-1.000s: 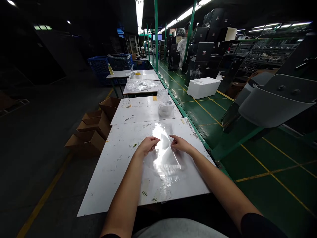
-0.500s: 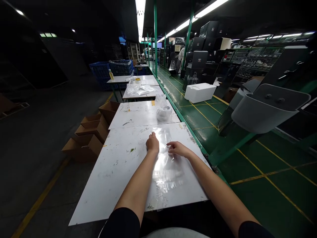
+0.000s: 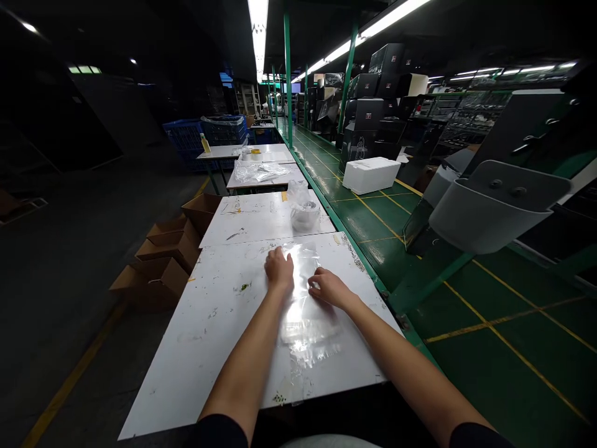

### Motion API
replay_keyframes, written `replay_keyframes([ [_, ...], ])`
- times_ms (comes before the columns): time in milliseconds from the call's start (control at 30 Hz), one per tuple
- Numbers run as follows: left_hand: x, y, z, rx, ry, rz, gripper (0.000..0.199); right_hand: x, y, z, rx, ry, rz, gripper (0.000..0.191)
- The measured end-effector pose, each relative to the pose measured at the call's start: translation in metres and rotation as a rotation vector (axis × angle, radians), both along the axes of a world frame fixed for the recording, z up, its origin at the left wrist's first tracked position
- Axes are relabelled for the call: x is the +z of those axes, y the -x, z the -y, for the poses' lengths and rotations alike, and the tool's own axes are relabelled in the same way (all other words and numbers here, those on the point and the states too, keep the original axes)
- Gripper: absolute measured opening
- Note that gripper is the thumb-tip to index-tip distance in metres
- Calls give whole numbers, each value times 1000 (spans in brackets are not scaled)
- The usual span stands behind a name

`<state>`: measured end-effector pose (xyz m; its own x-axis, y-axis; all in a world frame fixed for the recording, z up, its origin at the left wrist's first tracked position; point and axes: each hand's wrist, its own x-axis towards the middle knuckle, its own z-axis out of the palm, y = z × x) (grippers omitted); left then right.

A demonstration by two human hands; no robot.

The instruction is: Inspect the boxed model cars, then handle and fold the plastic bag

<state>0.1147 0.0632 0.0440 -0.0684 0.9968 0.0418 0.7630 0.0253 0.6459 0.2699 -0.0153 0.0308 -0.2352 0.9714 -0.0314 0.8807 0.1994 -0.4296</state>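
Note:
A clear plastic bag [image 3: 305,311] lies flat and shiny on the white tabletop [image 3: 209,336] in front of me, with its ragged, crinkled edge towards me. At the bag's left edge rests my left hand [image 3: 278,269], its thumb held away from the bent fingers. My right hand [image 3: 328,287] touches the right side of the bag. Its fingers are curved, with a gap between thumb and forefinger. I see nothing gripped in either hand.
Beyond the bag stands a white roll in plastic wrap [image 3: 305,214] on the adjoining table. Open cardboard boxes [image 3: 152,280] sit on the floor at the left. A grey bin [image 3: 489,214] hangs at the right, and a white foam box [image 3: 372,175] lies on the green floor.
My left hand has shifted slightly left, and its thumb has spread from the fingers. The right hand has curled its fingers more over the bag. The whole view has shifted a little.

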Motion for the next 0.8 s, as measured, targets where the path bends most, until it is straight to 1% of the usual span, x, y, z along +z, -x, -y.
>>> replay_keyframes([
  [33, 6, 8, 3, 59, 44, 203, 50, -1, 0, -1, -7, 5, 0, 23],
  [67, 11, 17, 6, 116, 139, 424, 57, -1, -1, -2, -11, 10, 1, 24],
  [100, 14, 25, 9, 145, 233, 560, 61, -1, -2, -3, -10, 19, 4, 25],
  [133, 17, 33, 11, 159, 326, 669, 62, -1, -2, -4, -6, 29, 10, 26],
  [167, 18, 39, 13, 157, 404, 721, 60, 0, -3, -5, 1, 37, 16, 26],
  [233, 18, 48, 16, 139, 496, 773, 52, 0, -4, -7, 20, 44, 34, 28],
  [333, 17, 51, 15, 134, 550, 813, 42, 0, -4, -9, 42, 57, 64, 30],
  [433, 17, 50, 11, 123, 560, 795, 38, -1, -5, -9, 49, 65, 79, 29],
  [667, 23, 43, 14, 68, 586, 688, 41, -2, -6, -12, 44, 86, 65, 31],
  [800, 26, 38, 17, 30, 588, 604, 46, 0, -5, -12, 46, 92, 68, 33],
])
